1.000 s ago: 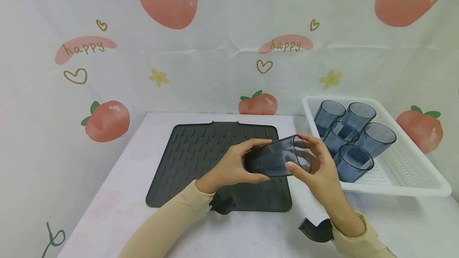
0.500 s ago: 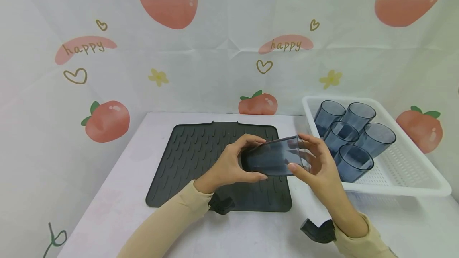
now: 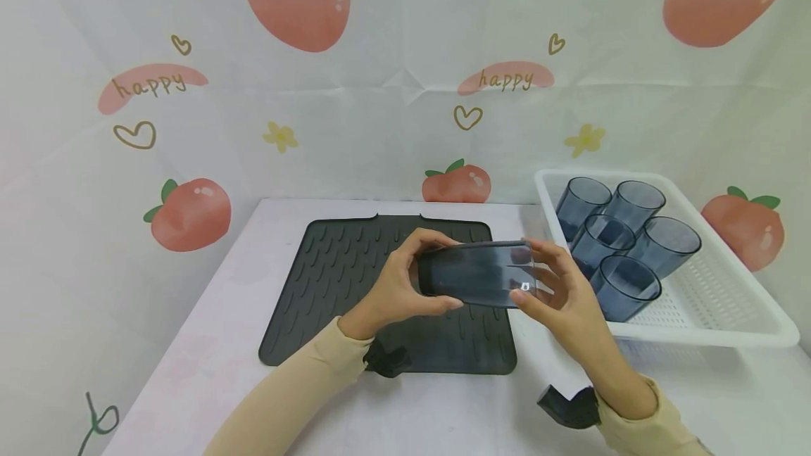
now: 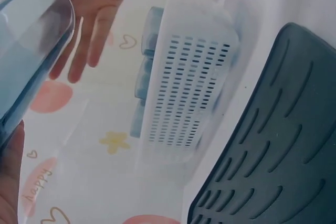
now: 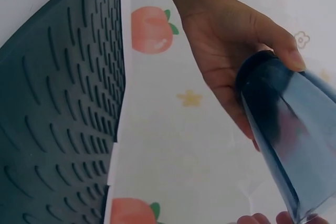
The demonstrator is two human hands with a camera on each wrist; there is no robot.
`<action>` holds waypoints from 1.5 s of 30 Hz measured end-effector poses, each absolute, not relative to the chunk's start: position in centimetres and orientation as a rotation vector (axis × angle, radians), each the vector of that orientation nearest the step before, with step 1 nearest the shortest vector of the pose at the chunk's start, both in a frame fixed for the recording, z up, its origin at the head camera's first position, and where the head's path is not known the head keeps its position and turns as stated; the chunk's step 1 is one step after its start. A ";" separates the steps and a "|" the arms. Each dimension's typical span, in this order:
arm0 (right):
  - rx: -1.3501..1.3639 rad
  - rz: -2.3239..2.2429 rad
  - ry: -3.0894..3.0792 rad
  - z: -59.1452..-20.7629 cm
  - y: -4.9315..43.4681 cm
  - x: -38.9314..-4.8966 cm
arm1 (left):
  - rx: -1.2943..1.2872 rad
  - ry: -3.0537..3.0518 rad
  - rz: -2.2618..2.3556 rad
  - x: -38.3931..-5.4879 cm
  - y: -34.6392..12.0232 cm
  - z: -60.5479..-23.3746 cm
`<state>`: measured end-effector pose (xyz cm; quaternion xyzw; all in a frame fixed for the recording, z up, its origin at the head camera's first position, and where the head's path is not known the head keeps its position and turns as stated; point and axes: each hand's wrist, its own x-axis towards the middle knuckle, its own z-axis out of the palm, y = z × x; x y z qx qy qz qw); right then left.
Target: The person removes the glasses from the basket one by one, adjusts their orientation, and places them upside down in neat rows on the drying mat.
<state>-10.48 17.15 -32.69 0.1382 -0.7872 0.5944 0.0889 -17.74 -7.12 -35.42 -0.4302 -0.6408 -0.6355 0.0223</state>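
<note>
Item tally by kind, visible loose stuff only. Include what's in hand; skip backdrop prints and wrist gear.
White basket: 1
Dark ridged mat: 1
Blue-grey glasses: 6 (5 in the basket, 1 held in both hands)
Total: 8

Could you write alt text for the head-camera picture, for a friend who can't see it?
A person holds a smoky blue glass sideways, left-hand grip at its base and right-hand grip near its rim. Below lies a black ridged mat on a white table; to the right, five similar glasses sit in a white basket.
</note>
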 end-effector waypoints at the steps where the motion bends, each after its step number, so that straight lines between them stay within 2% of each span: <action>1: 0.411 1.762 -2.353 -32.7 17.2 -10.5 | -1.334 -1.967 -1.987 -17.8 -7.2 -35.4; 31: 0.378 1.409 -2.762 -34.4 19.6 -10.4 | -1.315 -1.865 -2.042 -17.8 -8.0 -35.1; 45: 0.498 1.217 -2.993 -35.6 19.7 -10.7 | -1.250 -1.929 -2.027 -17.9 -8.3 -35.3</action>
